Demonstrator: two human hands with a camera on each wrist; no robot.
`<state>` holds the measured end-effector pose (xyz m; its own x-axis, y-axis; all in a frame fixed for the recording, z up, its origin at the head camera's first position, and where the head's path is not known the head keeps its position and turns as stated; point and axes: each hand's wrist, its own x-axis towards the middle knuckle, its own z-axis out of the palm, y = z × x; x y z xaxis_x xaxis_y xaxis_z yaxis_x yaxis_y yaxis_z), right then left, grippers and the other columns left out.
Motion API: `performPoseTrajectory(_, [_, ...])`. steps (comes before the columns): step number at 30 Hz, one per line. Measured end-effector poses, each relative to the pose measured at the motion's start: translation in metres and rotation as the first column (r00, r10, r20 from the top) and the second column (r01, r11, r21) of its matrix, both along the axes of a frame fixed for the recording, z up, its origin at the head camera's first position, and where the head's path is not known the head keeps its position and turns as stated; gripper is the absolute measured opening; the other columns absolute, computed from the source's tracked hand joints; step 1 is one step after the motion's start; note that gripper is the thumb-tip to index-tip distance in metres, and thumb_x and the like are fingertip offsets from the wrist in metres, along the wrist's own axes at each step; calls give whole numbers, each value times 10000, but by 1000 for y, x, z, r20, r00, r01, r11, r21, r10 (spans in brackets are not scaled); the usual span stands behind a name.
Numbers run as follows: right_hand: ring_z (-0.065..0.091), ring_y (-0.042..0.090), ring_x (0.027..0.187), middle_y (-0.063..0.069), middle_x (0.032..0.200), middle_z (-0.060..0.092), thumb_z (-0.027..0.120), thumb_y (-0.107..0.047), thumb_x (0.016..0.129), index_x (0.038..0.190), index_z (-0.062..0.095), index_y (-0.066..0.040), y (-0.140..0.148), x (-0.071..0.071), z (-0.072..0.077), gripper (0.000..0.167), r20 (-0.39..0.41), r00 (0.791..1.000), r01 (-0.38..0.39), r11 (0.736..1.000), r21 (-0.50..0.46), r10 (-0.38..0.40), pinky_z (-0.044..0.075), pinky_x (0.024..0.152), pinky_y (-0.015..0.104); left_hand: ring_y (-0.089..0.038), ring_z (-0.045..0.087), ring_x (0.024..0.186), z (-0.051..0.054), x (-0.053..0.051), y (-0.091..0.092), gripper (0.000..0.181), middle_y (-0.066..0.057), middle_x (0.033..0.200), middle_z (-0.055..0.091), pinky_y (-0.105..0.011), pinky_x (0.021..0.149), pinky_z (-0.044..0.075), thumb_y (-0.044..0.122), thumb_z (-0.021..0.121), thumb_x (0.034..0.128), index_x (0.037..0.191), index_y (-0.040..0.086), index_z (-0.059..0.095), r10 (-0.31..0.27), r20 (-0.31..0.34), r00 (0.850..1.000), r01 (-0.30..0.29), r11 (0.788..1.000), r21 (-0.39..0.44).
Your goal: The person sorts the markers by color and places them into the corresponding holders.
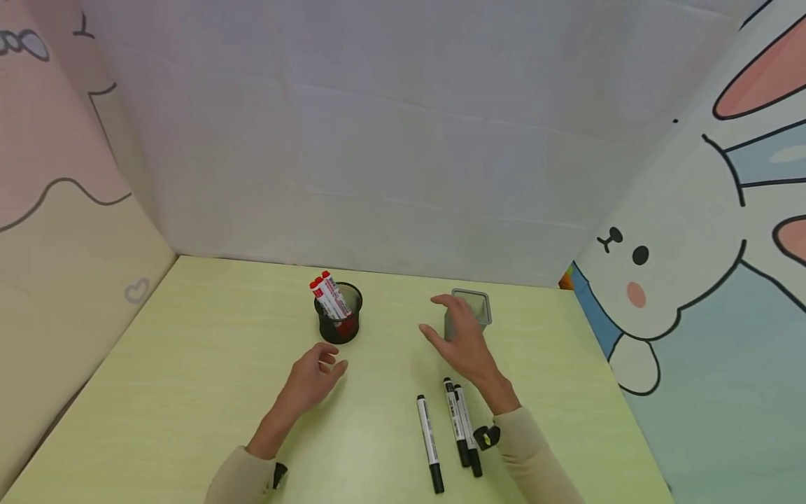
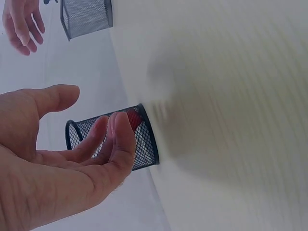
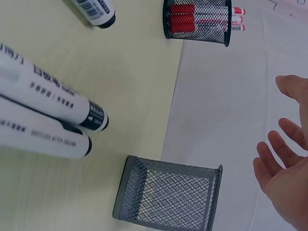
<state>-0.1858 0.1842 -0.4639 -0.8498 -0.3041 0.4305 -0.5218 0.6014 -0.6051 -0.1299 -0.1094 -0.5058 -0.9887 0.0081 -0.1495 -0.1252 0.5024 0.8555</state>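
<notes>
My left hand (image 1: pixel 311 378) hovers in front of a round black mesh pen cup (image 1: pixel 338 329), fingers loosely bent with nothing between them. Several red-capped markers (image 1: pixel 329 294) lean inside that cup. Over on the right, my right hand (image 1: pixel 464 343) is raised in front of a square grey mesh pen holder (image 1: pixel 481 304), thumb and fingers spread apart and holding nothing. In the right wrist view the grey holder (image 3: pixel 175 195) stands apart from the fingers. Two black-and-white markers (image 1: pixel 462 427) lie side by side near the right forearm, and a third marker (image 1: pixel 429 444) lies to their left.
The light yellow-green table (image 1: pixel 208 364) meets a pale wall (image 1: pixel 378 154) at the back. A cartoon rabbit panel (image 1: pixel 693 308) borders the right side, and a pink and cream panel (image 1: pixel 63 280) the left. Both wrists carry small black devices.
</notes>
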Motion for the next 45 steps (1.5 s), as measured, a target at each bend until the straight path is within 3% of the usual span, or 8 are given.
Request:
performPoseTrajectory(9, [489,382,1321,208,1416,514,798,-161,910,1412,538,12,24,-6,-3,591,-10,999,49,998,-40,-50,412,1055,602,-235,637,927,3,14,19,296,-78,996,656,-409,784,542,165,694,981,1196,-25,622,3,-16,1000,-3,1000,-5])
performPoseTrajectory(15, [469,400,1312,229,1412,495,821,-128,878,1407,524,37,36,-10,-5,629,-36,996,79,995,-67,-81,385,1051,611,-207,634,887,4,22,32,276,-39,949,660,-376,754,527,180,704,972,1151,-18,636,-32,-28,999,32,999,4])
performPoseTrajectory(22, [404,397,1376,231,1468,443,813,-140,878,1453,478,11,48,-14,-9,682,30,991,133,984,-118,-130,330,1097,603,-166,625,816,1,34,43,266,-26,912,672,-363,715,519,181,712,961,1131,-13,646,-79,-7,997,79,996,37])
performPoseTrajectory(31, [304,428,1443,246,1565,251,801,-183,899,1569,291,-18,63,-22,-16,858,160,975,177,974,-139,-154,257,1163,586,-173,625,791,1,38,57,268,-32,892,668,-360,693,517,184,716,952,1119,-12,639,-110,-33,993,111,993,48])
performPoseTrajectory(35, [282,431,1454,239,1590,197,804,-225,900,1600,227,-53,70,-28,-23,923,218,961,203,971,-126,-172,257,1162,600,-176,626,785,3,40,64,273,-29,883,670,-356,686,512,192,714,952,1118,-11,637,-128,-40,991,130,991,39])
performPoseTrajectory(39, [248,433,1474,227,1618,149,801,-262,905,1624,163,-90,76,-30,-29,977,306,933,237,963,-126,-190,282,1147,624,-177,623,774,3,42,70,274,-28,870,666,-354,685,512,192,713,949,1111,-15,638,-148,-43,988,149,988,46])
performPoseTrajectory(45, [211,431,1500,238,1647,126,800,-247,912,1631,55,-45,81,-33,-36,1055,421,893,240,958,-155,-155,249,1188,584,-164,612,780,2,45,76,275,-28,892,663,-353,689,514,200,709,960,1125,-8,639,-167,-13,986,168,984,51])
